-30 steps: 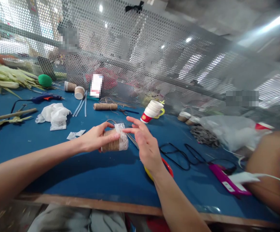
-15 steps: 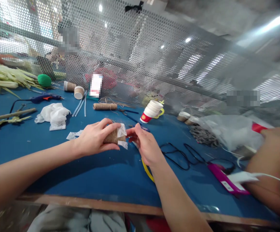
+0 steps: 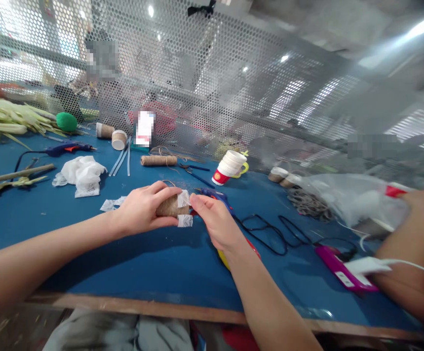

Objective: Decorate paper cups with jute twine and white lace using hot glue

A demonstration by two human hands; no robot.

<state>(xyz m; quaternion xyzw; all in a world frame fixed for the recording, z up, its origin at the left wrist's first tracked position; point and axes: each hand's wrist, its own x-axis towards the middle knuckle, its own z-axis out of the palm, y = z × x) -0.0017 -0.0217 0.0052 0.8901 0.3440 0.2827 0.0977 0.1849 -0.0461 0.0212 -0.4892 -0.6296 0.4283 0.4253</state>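
Observation:
My left hand (image 3: 141,207) is wrapped around a twine-wrapped cup (image 3: 167,207) lying on its side just over the table. White lace (image 3: 183,198) runs over the cup's right end, and a loose flap hangs below it. At that end my right hand (image 3: 215,217) pinches the lace edge between thumb and forefinger; the other fingers are partly hidden. A blue glue gun (image 3: 217,196) lies just behind my right hand. Under my right wrist, yellow-and-red handles (image 3: 223,258) show in part. Another lace piece (image 3: 112,204) lies behind my left wrist.
Left of my hands is a crumpled white lace heap (image 3: 82,174). Farther back are a twine roll (image 3: 159,161), pliers (image 3: 197,174) and stacked paper cups (image 3: 229,167). Black cable runs right toward a purple power strip (image 3: 343,273). Another person's arm (image 3: 411,243) reaches in at right.
My right hand has moved slightly left and its fingers have closed on the lace at the cup's end. The glue gun now shows more. My left hand keeps its hold.

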